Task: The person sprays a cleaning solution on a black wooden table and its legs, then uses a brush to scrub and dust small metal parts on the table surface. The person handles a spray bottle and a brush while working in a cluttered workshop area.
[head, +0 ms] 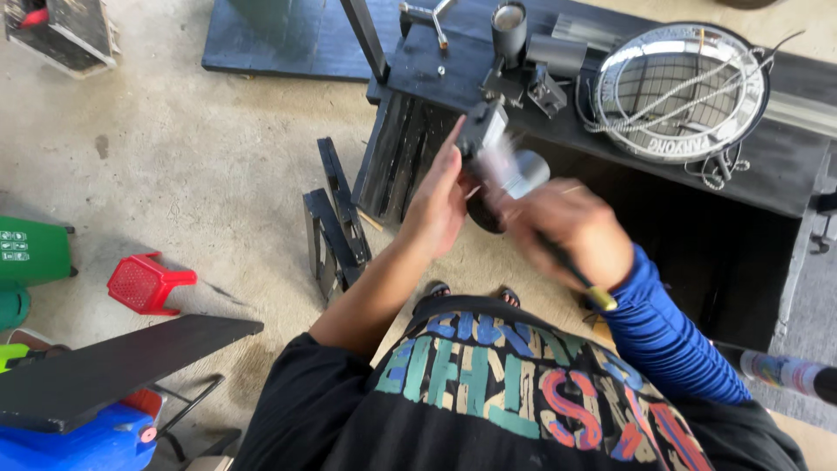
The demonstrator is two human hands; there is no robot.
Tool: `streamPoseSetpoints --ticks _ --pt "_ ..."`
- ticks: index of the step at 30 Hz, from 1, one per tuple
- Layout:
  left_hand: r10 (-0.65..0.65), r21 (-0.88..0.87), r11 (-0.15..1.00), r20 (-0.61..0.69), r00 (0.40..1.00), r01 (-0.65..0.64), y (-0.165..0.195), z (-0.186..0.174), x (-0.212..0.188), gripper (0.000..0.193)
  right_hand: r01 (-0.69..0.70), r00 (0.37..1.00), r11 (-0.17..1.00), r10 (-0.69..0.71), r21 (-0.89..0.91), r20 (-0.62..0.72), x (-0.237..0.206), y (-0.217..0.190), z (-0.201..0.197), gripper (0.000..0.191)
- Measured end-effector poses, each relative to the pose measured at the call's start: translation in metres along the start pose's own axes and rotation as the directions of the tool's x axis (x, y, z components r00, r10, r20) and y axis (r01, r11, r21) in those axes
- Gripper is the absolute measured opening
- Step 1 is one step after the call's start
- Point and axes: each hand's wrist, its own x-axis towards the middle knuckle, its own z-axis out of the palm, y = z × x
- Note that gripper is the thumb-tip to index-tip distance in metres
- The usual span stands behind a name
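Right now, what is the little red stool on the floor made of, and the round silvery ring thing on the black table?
The small red stool looks like moulded plastic: even bright colour, perforated seat. The round silver ring looks like shiny metal wire mesh inside a reflective rim, though chromed plastic is possible. The black table seems to be painted wood, matt with plank lines.

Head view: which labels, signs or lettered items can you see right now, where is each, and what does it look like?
Round sign: on the black bench at upper right; circular, black rim, silvery raised letters round a wire grille.
Label: on the green container at the left edge; small pale panel with green symbols.
Spray can: lower right, lying sideways; colourful printed wrap.
The hands hold no label.
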Motion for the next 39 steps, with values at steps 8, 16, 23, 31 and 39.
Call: streamPoseSetpoints --ticks 8,16,23,31,39 --pt "-0.100 -0.151 0.985 -0.107 0.989 0.083 0.002 0.006 -0.003 0.071 -0.161 0.944 0.986 0.144 -0.036 -0.299 0.001 0.001 -0.001 0.008" --pt "-0.153 -0.230 0.966 -0.141 0.978 0.118 -0.004 0.003 0.000 0.056 -0.100 0.963 0.988 0.066 -0.119 -0.260 0.005 -0.008 -0.003 0.020" --pt "-0.177 -0.291 0.950 -0.199 0.964 0.114 -0.004 0.011 0.004 0.034 -0.144 0.974 0.989 0.144 0.008 -0.175 -0.002 -0.009 -0.004 0.011" --pt "-0.074 -0.260 0.966 -0.207 0.976 0.018 -0.011 0.009 0.006 0.033 -0.149 0.977 0.988 0.153 0.036 -0.149 -0.004 -0.007 -0.014 0.015" --pt "0.319 -0.004 0.946 -0.188 0.929 -0.325 -0.026 0.002 0.005 0.055 -0.224 0.972 0.957 0.234 0.183 -0.035 -0.025 -0.006 -0.023 0.022"
